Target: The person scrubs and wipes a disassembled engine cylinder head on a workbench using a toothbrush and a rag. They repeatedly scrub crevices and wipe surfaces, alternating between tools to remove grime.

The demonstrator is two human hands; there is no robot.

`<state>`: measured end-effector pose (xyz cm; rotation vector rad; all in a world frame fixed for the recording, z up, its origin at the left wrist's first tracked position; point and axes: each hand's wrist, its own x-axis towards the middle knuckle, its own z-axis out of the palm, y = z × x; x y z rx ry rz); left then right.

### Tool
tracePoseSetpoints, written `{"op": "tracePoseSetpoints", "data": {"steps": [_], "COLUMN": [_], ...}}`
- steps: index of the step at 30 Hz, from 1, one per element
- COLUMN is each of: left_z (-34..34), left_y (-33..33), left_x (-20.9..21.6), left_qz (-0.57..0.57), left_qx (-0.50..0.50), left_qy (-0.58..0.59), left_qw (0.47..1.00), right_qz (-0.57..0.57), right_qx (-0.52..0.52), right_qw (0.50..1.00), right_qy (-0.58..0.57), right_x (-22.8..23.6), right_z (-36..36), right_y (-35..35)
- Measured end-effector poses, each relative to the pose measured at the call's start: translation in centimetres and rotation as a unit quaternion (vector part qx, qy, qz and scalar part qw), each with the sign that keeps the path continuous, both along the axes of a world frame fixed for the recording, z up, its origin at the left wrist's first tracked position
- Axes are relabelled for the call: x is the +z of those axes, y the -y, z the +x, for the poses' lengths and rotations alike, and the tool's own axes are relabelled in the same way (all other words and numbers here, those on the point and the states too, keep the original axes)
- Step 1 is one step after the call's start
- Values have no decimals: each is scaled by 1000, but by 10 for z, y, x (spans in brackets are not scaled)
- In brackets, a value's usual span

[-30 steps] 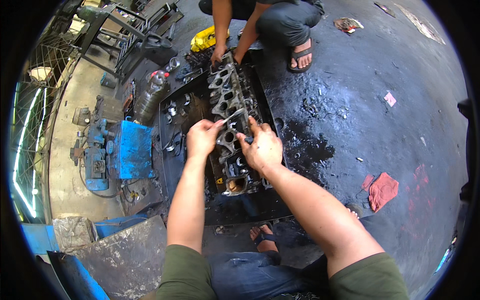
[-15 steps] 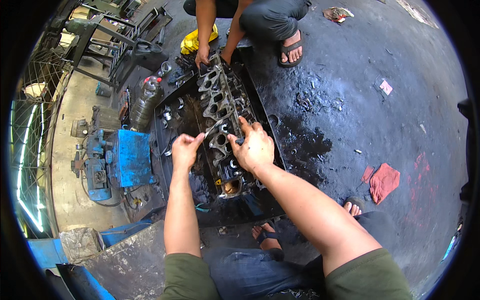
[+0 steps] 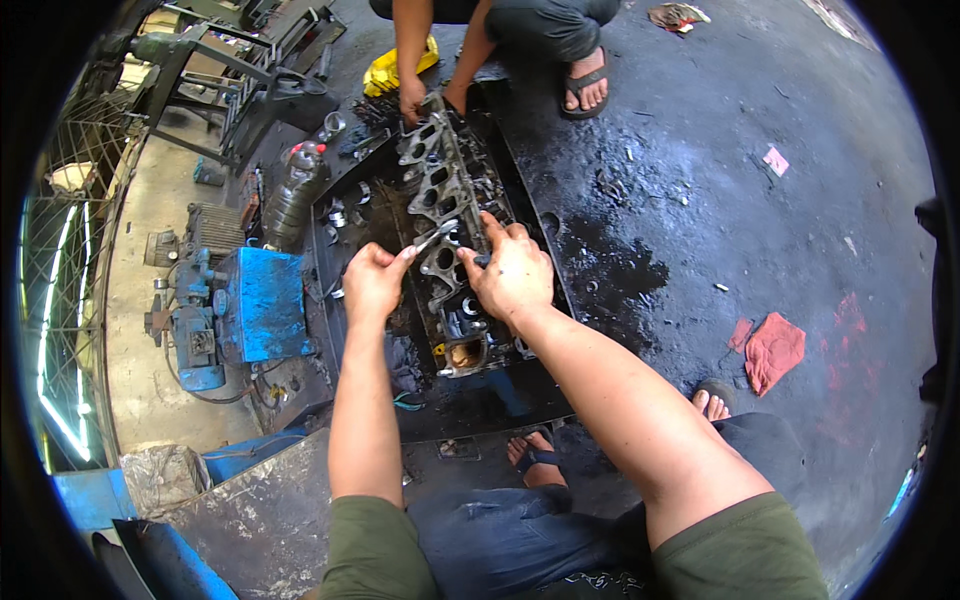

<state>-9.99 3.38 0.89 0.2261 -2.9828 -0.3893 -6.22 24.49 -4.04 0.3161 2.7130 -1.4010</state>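
place: engine repair workshop, open floor | floor: dark oil-stained concrete (image 3: 760, 240) | work: greasy grey metal cylinder head (image 3: 445, 215) lying in a black shallow tray (image 3: 530, 400) | nearby: blue boxy motor-driven machine (image 3: 235, 315), dark metal frame stand (image 3: 215, 75), crumpled red rag (image 3: 773, 350), dirty plastic bottle (image 3: 297, 195)

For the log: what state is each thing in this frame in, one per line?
Cylinder head: lying lengthwise in the tray, grimy, ports facing up.
Metal tool: gripped in the left hand, tip on the cylinder head.
Right hand: resting on the cylinder head, fingers curled.
Black tray: on the floor, oily.
Plastic bottle: upright, capped.
Red rag: crumpled on the floor.
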Motion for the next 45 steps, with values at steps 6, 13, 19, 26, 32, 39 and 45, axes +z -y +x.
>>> {"op": "tracePoseSetpoints", "data": {"steps": [6,13,19,26,32,39,45], "left_z": [7,4,-22,-41,-46,-40,-42], "left_y": [-8,-10,11,24,19,27,27], "left_x": [-1,9,-27,-53,-57,-67,-58], "left_qz": [-46,-48,111,185,214,235,207], "left_qx": [42,59,-4,-61,-31,19,-32], "left_qy": [-10,22,13,3,7,-7,46], "left_qw": [998,997,994,981,976,972,977], "right_qz": [-14,-18,-14,-27,-24,-6,-21], "right_qx": [7,18,18,28,19,21,28], "right_qw": [1000,999,998,998,999,999,999], "right_qy": [12,28,57,53,31,36,27], "right_x": [-2,2,5,4,2,-3,-4], "right_z": [-1,-2,-6,-9,-9,-10,-11], "right_y": [0,-3,-3,-3,-1,1,1]}}
